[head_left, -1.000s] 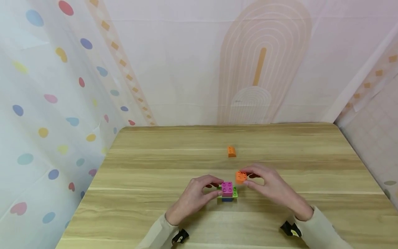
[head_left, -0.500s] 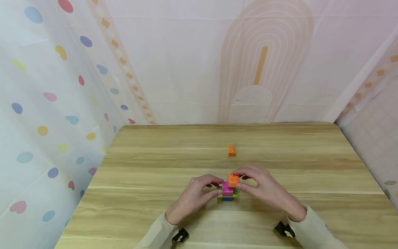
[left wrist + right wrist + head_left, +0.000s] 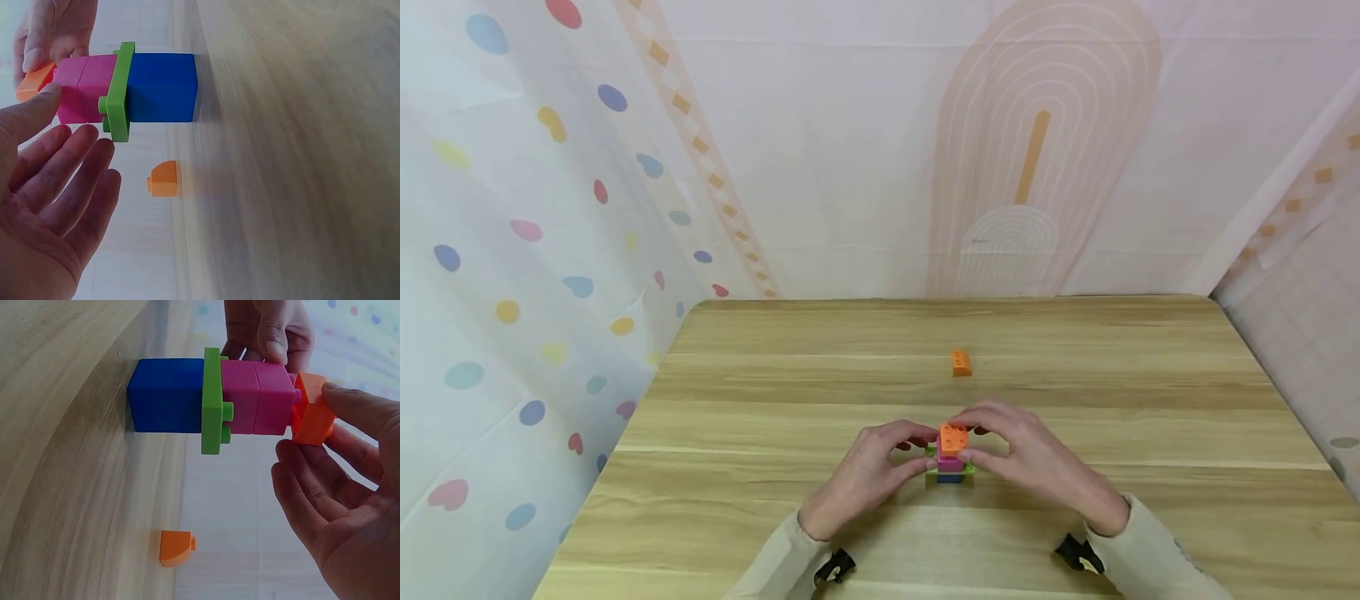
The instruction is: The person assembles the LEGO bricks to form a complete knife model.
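Observation:
A small tower of toy building blocks stands on the table: a blue block (image 3: 167, 395) at the bottom, a flat green plate (image 3: 120, 94) over it, then two stacked pink blocks (image 3: 257, 397). My right hand (image 3: 1037, 458) pinches an orange block (image 3: 314, 409) between thumb and fingers. In the right wrist view that block is tilted against the studs of the upper pink one, not flush. With thumb and fingertips, my left hand (image 3: 868, 475) holds the pink part of the tower from the left side.
A second orange block with a curved side (image 3: 961, 363) lies on the wooden table (image 3: 760, 392) behind the tower. A patterned cloth (image 3: 850, 167) hangs at the table's back edge and along the left.
My right hand has moved left with the orange block, from beside the tower to the top of the pink blocks. My left hand has stayed on the tower.

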Action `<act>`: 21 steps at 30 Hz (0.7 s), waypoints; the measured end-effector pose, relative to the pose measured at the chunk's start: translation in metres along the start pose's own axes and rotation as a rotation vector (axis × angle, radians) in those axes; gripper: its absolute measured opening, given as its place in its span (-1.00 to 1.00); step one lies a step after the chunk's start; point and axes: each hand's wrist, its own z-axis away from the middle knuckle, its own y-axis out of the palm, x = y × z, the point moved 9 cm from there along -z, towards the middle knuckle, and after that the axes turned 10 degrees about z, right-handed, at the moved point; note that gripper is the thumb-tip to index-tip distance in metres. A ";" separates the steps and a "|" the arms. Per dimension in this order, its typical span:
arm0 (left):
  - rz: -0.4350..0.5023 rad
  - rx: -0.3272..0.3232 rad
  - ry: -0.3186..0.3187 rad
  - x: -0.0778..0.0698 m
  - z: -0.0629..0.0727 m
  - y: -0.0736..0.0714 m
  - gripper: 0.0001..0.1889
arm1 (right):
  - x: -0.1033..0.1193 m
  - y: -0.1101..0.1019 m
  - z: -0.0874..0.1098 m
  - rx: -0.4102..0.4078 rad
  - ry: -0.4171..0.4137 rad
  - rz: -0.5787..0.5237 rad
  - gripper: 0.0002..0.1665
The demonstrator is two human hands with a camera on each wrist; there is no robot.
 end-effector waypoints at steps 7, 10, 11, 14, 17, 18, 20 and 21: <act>-0.029 -0.003 -0.013 0.002 0.001 -0.001 -0.72 | 0.005 0.001 -0.001 -0.011 -0.043 0.015 -0.60; -0.030 -0.001 -0.009 0.001 0.001 -0.001 -0.73 | 0.006 0.001 -0.001 -0.022 -0.056 0.023 -0.61; -0.030 0.000 -0.007 0.001 0.001 -0.001 -0.72 | 0.006 0.001 -0.001 -0.026 -0.060 0.027 -0.61; -0.027 0.005 -0.002 -0.001 0.001 -0.001 -0.72 | 0.007 0.001 0.000 -0.037 -0.072 0.037 -0.63; -0.028 0.009 -0.007 -0.001 0.001 -0.001 -0.73 | 0.008 0.000 0.001 -0.047 -0.082 0.046 -0.64; -0.028 0.011 -0.011 -0.001 0.001 -0.001 -0.73 | 0.009 0.000 0.001 -0.049 -0.088 0.048 -0.64; -0.027 0.015 -0.019 0.000 0.002 0.000 -0.72 | 0.010 0.000 0.001 -0.054 -0.098 0.050 -0.63; -0.027 0.017 -0.024 0.001 0.002 0.000 -0.72 | 0.010 0.000 0.001 -0.054 -0.101 0.050 -0.63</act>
